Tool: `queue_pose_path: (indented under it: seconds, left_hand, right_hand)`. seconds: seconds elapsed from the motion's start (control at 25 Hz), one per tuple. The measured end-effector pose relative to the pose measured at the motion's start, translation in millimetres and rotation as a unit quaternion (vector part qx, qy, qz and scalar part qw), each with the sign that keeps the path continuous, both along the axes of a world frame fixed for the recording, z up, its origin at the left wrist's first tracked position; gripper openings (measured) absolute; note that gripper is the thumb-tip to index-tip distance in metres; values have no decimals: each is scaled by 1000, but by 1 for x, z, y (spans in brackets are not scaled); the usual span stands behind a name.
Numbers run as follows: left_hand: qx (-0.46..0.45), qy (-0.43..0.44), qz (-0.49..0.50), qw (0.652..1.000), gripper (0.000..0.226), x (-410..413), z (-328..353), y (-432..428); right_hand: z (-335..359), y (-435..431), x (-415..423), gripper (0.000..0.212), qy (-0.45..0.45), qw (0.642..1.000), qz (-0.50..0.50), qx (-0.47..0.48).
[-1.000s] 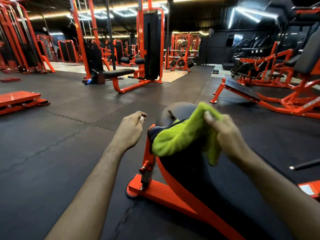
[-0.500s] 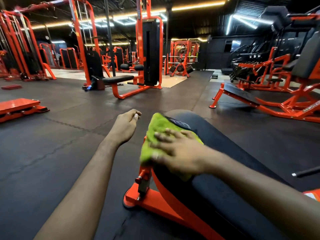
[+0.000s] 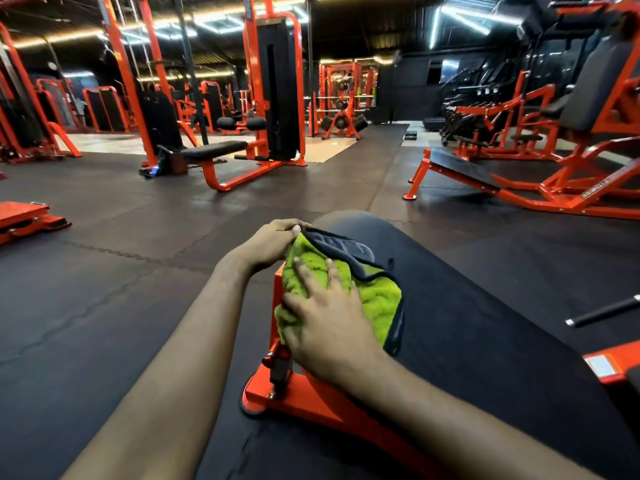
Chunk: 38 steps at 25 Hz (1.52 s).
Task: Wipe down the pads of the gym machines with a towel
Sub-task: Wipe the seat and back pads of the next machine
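A long black pad [image 3: 467, 327] on an orange frame [image 3: 304, 407] slopes away in front of me. A lime-green towel [image 3: 377, 296] with a dark grey reverse side lies over the pad's left edge near its far end. My right hand [image 3: 325, 313] lies flat on the towel with fingers spread, pressing it against the pad. My left hand [image 3: 273, 242] pinches the towel's upper corner, where the grey side is folded over.
Black rubber floor tiles surround the machine. An orange cable machine with a black bench [image 3: 214, 150] stands ahead left, a low orange platform [image 3: 24, 216] at far left, an incline machine [image 3: 519, 174] to the right. A black bar [image 3: 602, 311] juts in at right.
My left hand, loosely closed and apart from the towel before, has moved right and taken the towel's corner. My right hand has gone from holding the bunched towel up to pressing it flat on the pad.
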<state>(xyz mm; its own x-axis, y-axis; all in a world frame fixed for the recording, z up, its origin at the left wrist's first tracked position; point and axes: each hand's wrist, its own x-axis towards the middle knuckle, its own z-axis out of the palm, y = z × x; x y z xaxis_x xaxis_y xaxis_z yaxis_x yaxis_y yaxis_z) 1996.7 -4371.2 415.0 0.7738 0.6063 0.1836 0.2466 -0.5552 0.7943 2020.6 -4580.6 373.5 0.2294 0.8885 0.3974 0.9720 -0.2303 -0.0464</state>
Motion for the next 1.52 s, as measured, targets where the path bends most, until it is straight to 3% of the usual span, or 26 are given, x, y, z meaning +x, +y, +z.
queue_pose_path:
  seconds: [0.12, 0.2, 0.32, 0.44, 0.92, 1.12, 1.24, 1.36, 1.52]
  left_hand:
    - [14, -9, 36, 999, 30, 9, -3, -8]
    - [61, 29, 53, 996, 32, 14, -6, -20]
    - [72, 61, 77, 993, 40, 20, -16, -36]
    - [59, 12, 84, 995, 37, 22, -28, -32]
    - [88, 32, 113, 989, 40, 22, -28, -35]
    - [90, 37, 143, 985, 42, 21, -16, -56]
    - [99, 85, 165, 978, 46, 27, -10, -73]
    - [110, 60, 186, 975, 50, 33, -16, -82]
    - [151, 42, 206, 966, 42, 32, -19, -87]
  right_hand:
    - [-32, -53, -2, 41, 2, 997, 14, 76]
    - [-53, -84, 0, 57, -7, 995, 23, 94]
    - [-49, -82, 10, 83, 10, 998, 4, 54]
    - [-20, -38, 18, 98, 87, 996, -22, -7]
    - [-62, -80, 8, 65, 18, 993, -14, 112]
    - [-115, -154, 35, 94, -22, 994, -39, 99]
    - [-132, -187, 43, 94, 39, 988, -115, 98]
    - [-111, -143, 18, 81, 76, 977, -148, 133]
    - [-90, -78, -13, 70, 41, 967, -167, 186]
